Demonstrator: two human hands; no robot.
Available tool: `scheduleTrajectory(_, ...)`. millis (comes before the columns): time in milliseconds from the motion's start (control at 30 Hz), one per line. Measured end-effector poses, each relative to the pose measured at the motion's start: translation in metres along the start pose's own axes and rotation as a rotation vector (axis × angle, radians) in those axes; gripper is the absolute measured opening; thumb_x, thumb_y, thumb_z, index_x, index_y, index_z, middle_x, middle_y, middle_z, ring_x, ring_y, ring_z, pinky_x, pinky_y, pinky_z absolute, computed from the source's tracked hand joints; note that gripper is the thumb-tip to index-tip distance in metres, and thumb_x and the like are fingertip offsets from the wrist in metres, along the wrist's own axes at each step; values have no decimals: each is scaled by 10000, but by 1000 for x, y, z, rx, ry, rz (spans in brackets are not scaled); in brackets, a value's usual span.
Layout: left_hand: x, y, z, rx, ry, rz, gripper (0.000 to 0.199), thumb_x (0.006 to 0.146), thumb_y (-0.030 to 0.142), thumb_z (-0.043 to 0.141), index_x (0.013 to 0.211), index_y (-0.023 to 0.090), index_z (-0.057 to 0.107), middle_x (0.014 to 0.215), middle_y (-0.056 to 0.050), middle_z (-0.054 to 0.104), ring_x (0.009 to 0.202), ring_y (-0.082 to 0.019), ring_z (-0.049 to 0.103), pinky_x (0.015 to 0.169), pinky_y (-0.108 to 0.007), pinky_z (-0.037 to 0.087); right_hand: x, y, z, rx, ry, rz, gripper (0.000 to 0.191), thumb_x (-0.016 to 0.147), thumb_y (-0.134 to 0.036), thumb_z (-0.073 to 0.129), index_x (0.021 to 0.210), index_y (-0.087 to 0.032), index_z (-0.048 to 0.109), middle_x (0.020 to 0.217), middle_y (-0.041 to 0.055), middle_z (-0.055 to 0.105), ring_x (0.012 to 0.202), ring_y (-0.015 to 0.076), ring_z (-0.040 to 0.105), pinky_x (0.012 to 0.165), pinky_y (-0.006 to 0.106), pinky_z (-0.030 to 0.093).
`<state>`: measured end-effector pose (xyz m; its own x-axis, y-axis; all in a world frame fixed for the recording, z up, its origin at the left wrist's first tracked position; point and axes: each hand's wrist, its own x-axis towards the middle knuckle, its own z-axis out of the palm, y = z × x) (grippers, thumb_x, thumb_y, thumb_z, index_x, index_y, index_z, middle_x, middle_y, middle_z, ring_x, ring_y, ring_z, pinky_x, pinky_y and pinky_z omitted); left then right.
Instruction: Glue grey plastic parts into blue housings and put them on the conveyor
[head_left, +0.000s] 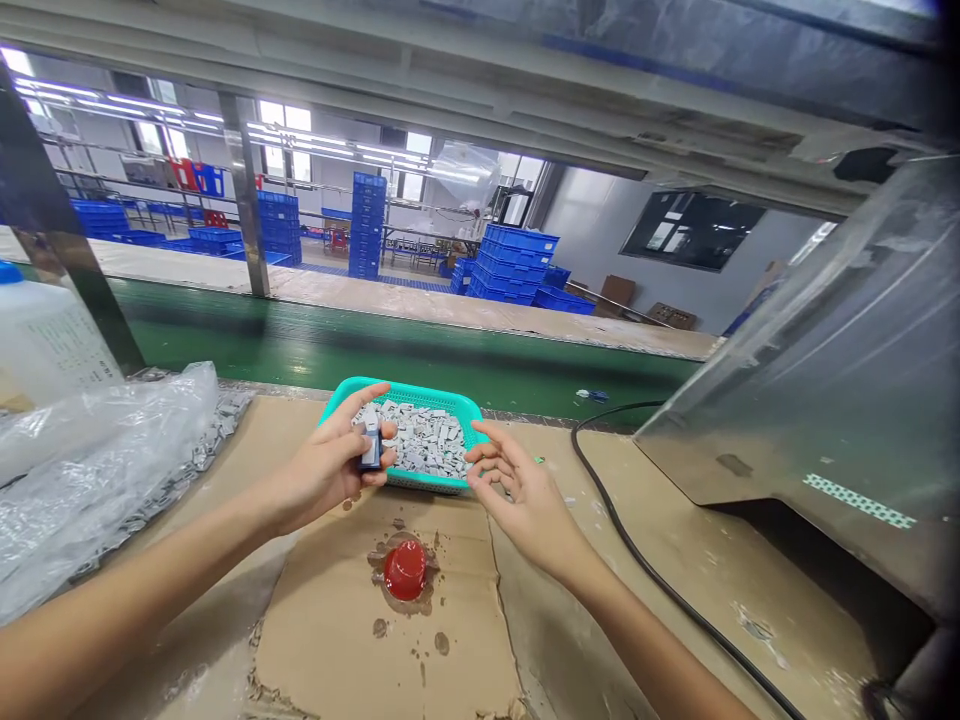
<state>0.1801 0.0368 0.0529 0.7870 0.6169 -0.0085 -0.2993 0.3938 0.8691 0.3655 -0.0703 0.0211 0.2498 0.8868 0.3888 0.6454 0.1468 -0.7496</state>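
Red cup (406,571): nearer the body than both hands, on cardboard (322,640) with wet spots around it; a lowered wrist could tip it.
Left hand (335,455): thumb and fingers pinching a dark piece (371,452), forefinger stretched out; damp fingers, if they are damp, could let it slip.
Right hand (529,495): fingers spread and loosely curled, nothing visible in the grasp; could snag the rim beside it.
Teal basket (431,484): just beyond the hands, full of grey pieces (426,435); a bump could scatter them.
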Motion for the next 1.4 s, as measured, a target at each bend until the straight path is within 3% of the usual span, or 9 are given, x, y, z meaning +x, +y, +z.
scheduleTrajectory(233, 5, 3, -13, 113, -98, 5, 425, 764, 130, 477, 1154, 291, 427, 844, -5, 433, 644, -80, 416, 541, -198, 335, 18, 10, 2, -209, -52, -11, 383, 810, -132, 357, 1190, -161, 391, 903, 82, 553, 745, 128, 564, 638, 263, 504)
scheduleTrajectory(433, 12, 3, -29, 265, -50, 55, 533, 743, 163, 535, 1205, 343, 340, 820, 18, 439, 616, -67, 403, 574, -201, 347, 60, 10, 5, -456, -363, -25, 352, 615, 50, 502, 852, -156, 660, 923, 73, 641, 898, 205, 560, 770, 310, 450)
scheduleTrajectory(600, 28, 11, -56, 607, 128, 195, 488, 747, 282, 492, 1197, 297, 302, 899, -7, 483, 654, -92, 453, 578, -219, 381, 67, 10, 14, -588, -504, 34, 134, 812, -200, 533, 913, -135, 592, 957, 53, 604, 855, 162, 571, 742, 344, 469)
scheduleTrajectory(800, 88, 40, -113, 1305, 394, 158, 410, 679, 269, 475, 1084, 204, 473, 896, -38, 531, 754, -181, 534, 629, -274, 406, 62, 8, 17, -570, -446, 74, 208, 845, -268, 492, 1005, -148, 548, 1029, 56, 567, 868, 161, 566, 742, 350, 474)
scheduleTrajectory(933, 129, 49, -133, 1585, 398, 49, 402, 681, 187, 511, 1084, 183, 523, 754, -20, 538, 778, -218, 541, 683, -314, 400, 60, 9, 17, -452, -348, 76, 193, 840, -267, 501, 969, -137, 562, 1001, 49, 582, 866, 161, 570, 756, 365, 467)
scheduleTrajectory(1033, 145, 46, -137, 1727, 349, -58, 309, 754, 212, 532, 1056, 150, 519, 881, -41, 567, 847, -191, 539, 748, -352, 424, 60, 11, 18, -308, -257, 69, 121, 832, -173, 502, 870, -133, 609, 947, 45, 618, 917, 164, 556, 831, 380, 426)
scheduleTrajectory(1200, 179, 46, -112, 1854, 340, -195, 325, 811, 276, 488, 1109, 146, 477, 1106, -86, 514, 938, -198, 531, 779, -407, 453, 66, 20, 17, 53, -150, 135, 134, 818, -112, 504, 760, -126, 624, 776, 28, 641, 766, 126, 593, 736, 308, 476)
scheduleTrajectory(1300, 219, 45, -64, 1870, 203, -130, 327, 812, 274, 487, 1114, 147, 476, 1117, -87, 512, 954, -201, 528, 788, -410, 452, 74, 30, -2, 307, -65, 196, 150, 842, -223, 504, 789, -105, 582, 692, -16, 601, 585, 85, 580, 564, 250, 497)
scheduleTrajectory(1400, 259, 27, 3, 1815, 5, 2, 318, 812, 276, 488, 1103, 148, 485, 1110, -83, 518, 954, -200, 530, 790, -406, 451, 78, 36, -41, 531, 106, 190, 131, 812, -227, 537, 767, -113, 582, 622, -38, 572, 526, 67, 553, 538, 228, 488)
